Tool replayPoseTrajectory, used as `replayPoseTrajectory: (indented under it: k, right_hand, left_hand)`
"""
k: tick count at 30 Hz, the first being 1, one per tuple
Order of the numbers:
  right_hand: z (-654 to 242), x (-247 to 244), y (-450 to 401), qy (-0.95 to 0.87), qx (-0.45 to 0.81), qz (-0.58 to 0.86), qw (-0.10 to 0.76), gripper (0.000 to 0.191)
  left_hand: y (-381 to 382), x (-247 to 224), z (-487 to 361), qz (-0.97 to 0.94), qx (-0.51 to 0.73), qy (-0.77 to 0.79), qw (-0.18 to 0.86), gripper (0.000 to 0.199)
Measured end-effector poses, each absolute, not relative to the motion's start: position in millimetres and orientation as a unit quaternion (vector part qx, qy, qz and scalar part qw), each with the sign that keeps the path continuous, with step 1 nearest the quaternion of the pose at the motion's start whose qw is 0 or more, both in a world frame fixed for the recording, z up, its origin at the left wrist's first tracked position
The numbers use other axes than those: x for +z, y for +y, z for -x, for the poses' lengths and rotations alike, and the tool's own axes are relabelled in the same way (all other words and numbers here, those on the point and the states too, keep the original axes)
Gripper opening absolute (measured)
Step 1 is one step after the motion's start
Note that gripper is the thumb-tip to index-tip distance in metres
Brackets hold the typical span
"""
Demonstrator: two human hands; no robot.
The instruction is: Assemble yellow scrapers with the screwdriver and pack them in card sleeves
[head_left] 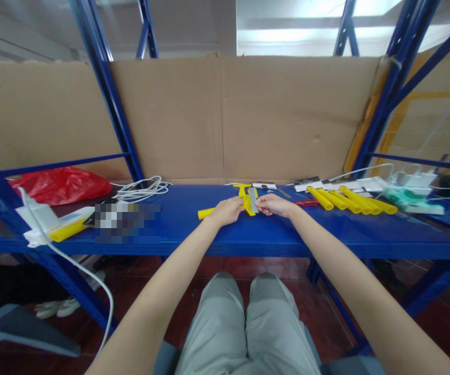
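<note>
My left hand (228, 210) is closed around a yellow-handled scraper (205, 213), whose handle end sticks out to the left. Its yellow head (250, 206) shows past my fingers. Along that head lies a flat grey metal blade (252, 200), standing roughly upright in the view. The fingertips of my right hand (274, 205) pinch the blade's right edge. Just behind, another yellow piece (241, 186) lies on the table; its exact shape is partly hidden by my left hand and the scraper.
Several yellow tubular handles (350, 202) lie on the blue table (194, 240) at right, beside a red tool (306, 203) and black-and-white packets (307, 184). White cables (147, 188), a red plastic bag (64, 182) and a power strip (39, 221) occupy the left. Cardboard (272, 114) stands behind.
</note>
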State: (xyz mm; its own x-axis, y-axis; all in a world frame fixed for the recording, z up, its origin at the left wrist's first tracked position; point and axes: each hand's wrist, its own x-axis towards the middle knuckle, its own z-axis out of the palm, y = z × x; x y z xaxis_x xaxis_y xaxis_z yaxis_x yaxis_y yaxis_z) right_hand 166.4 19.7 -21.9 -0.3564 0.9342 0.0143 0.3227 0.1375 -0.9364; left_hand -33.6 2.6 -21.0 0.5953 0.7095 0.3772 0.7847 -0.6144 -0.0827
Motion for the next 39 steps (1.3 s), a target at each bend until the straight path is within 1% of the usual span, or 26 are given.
replayPoseTrajectory:
  k: [9,16,23,39]
  right_hand:
    - [-166.6,-24.6,19.0,-0.692,0.455,0.453,0.33,0.019]
    - [-166.9,-21.3,14.1,-0.694,0.442,0.484,0.298,0.023]
    - [-166.3,-23.4,18.6,-0.67,0.437,0.51,0.317,0.026]
    - [-169.5,-25.9,19.2,-0.713,0.418,0.49,0.277,0.025]
  left_hand:
    - [0.9,-19.5,33.1,0.886,-0.158,-0.414,0.134,0.017]
    - [0.8,-19.8,32.4,0.888,-0.154,-0.411,0.14,0.018]
    - [1.3,-20.0,32.5,0.886,-0.152,-0.414,0.139,0.019]
    - [1.1,-21.7,32.8,0.893,-0.143,-0.399,0.152,0.021]
